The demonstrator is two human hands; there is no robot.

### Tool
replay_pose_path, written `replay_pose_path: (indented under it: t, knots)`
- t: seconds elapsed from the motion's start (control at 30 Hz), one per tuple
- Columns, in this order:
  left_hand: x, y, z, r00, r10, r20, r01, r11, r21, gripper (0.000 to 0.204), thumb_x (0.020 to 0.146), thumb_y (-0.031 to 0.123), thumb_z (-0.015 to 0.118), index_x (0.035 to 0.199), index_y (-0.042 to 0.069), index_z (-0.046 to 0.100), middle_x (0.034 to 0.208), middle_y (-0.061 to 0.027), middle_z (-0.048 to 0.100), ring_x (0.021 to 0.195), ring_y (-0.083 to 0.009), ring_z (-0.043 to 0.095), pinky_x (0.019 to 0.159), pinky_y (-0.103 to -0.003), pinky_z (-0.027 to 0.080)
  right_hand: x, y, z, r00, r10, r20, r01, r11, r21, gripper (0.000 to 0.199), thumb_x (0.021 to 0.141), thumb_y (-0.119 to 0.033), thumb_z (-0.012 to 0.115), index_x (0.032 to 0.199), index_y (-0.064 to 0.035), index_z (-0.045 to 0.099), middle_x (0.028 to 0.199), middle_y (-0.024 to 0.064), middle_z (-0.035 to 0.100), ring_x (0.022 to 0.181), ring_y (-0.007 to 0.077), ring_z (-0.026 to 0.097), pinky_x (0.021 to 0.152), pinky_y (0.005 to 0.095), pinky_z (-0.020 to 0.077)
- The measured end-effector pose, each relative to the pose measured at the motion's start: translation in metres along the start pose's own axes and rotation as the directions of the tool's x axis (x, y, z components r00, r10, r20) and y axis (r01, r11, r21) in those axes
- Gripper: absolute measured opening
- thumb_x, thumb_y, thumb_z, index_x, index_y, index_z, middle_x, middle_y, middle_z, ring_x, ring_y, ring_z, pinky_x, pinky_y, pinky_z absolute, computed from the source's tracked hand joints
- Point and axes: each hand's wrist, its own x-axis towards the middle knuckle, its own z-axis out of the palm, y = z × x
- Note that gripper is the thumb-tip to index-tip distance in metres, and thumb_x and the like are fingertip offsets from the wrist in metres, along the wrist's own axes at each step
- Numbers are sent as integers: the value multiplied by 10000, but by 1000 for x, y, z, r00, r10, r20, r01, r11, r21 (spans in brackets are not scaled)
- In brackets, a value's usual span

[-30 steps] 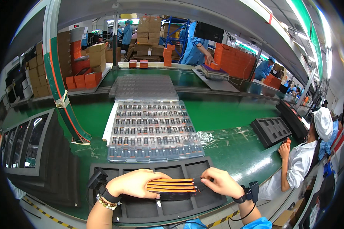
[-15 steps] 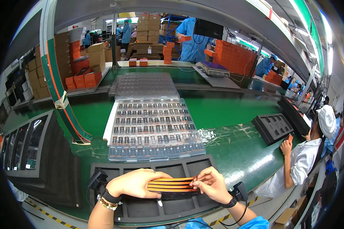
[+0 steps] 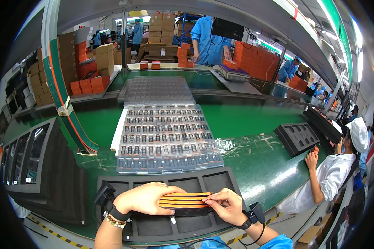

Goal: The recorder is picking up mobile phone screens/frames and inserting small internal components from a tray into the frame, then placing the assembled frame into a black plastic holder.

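My left hand (image 3: 147,200) is wrapped round the left end of a stack of flat dark pieces with orange edges (image 3: 185,200). The stack is held level above a black foam tray (image 3: 220,181) with rectangular pockets. At the stack's right end, my right hand (image 3: 228,206) is closed in a pinch, thumb and forefinger touching the edges there. Whatever is between those fingertips is too small or too covered to make out. Just beyond the foam tray lie clear plastic trays (image 3: 170,171) filled with rows of small dark parts.
More empty-looking clear trays (image 3: 158,89) are stacked behind. Black foam trays with dark panels (image 3: 50,166) rise at left, beside a green post (image 3: 64,103). At right, a co-worker in white (image 3: 338,170) holds orange-edged pieces near another black foam tray (image 3: 298,139).
My right fingers have shifted slightly left and down along the stack's end; the small dark piece seen at them before no longer shows. My left hand keeps its hold.
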Motion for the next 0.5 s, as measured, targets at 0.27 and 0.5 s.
replay_pose_path:
  t: [0.27, 0.5]
  knots:
    - [0, 0, 2, 1000, 20, -12, -20, 1000, 1, 635, 796, 263, 799, 1354, 68, 568, 1199, -142, 683, 1082, -320, 649, 968, -401, 504, 3, -2, -8, 994, -55, 95, 63, 995, -79, 188, 828, 88, 753, 922, -27, 638, 899, 125, 757, 773, 155, 694, 612, 248, 514]
    - [1, -3, 2, 999, 40, -28, -40, 999, 21, 623, 802, 270, 798, 1349, 76, 573, 1170, -129, 695, 1043, -304, 648, 945, -393, 508, 11, -9, -23, 974, -189, 126, 215, 945, -248, 158, 765, 19, 805, 846, -74, 705, 849, 48, 763, 727, 158, 691, 632, 273, 472]
